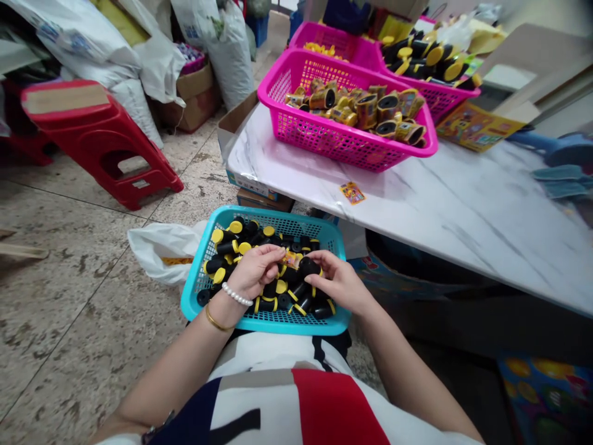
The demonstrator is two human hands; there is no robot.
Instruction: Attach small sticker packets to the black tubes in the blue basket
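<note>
Over a blue plastic basket [345,315] in the lap, my left hand [254,269] pinches one end of a small printed yellow-orange label [291,259]. My right hand [340,281] holds a black cylindrical container [308,267] between thumb and fingers, just right of the label. The label's right end lies close to the container; whether it is stuck on cannot be told. Beneath both hands, the basket holds several black containers with yellow lids [227,247]. A bead bracelet and a gold bangle circle my left wrist.
On the marbled table [463,204] ahead stand a pink basket [324,142] of labelled containers, more pink baskets behind it, and a loose label [353,193]. A red stool [102,136] and white sacks [231,55] are at left. A white bag [162,247] lies beside the blue basket.
</note>
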